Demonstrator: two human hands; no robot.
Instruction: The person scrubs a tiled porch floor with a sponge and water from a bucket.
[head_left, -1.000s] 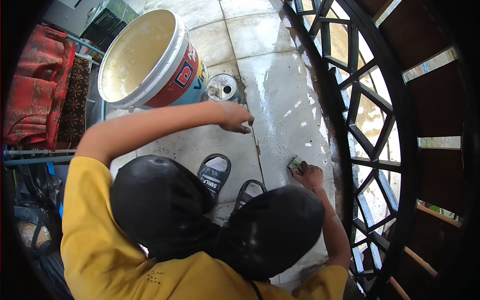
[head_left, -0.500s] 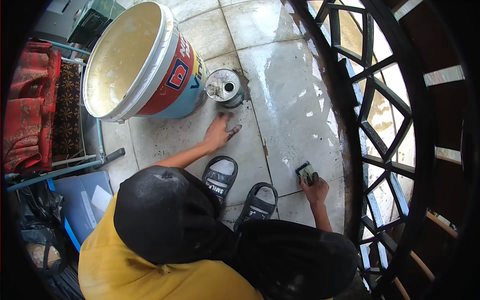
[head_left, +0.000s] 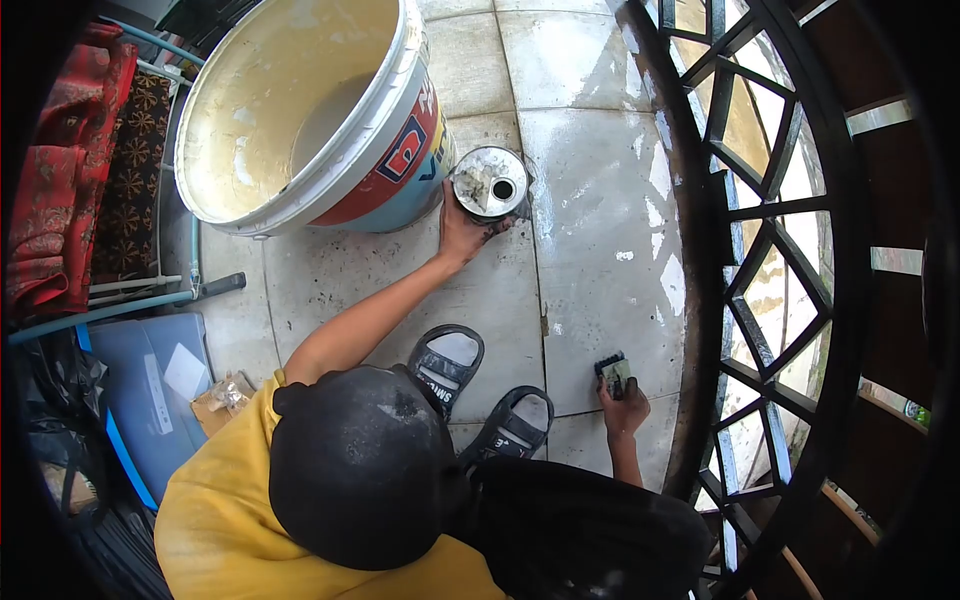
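Note:
My left hand (head_left: 465,232) is wrapped round the near side of a round metal can (head_left: 488,183), its fingers dark with smudges. The can's top is smeared with grey residue and has a round black hole. My right hand (head_left: 625,407) pinches a small greenish sponge-like pad (head_left: 616,374) with a black edge, held low over the floor tiles. Just left of the can stands a large paint bucket (head_left: 372,192) with a red and blue label, its inside coated pale cream.
A black metal lattice gate (head_left: 765,195) runs along the right. My sandaled feet (head_left: 446,366) are between my hands. On the left are a red patterned cloth (head_left: 65,210), blue pipes, a blue plastic bin (head_left: 150,395) and black bags. White patches mark the grey tiles (head_left: 600,250).
My left hand has gone from the floor below the can to gripping it, and the can is farther from the bucket's label. My right hand still holds the pad. The camera view has shifted.

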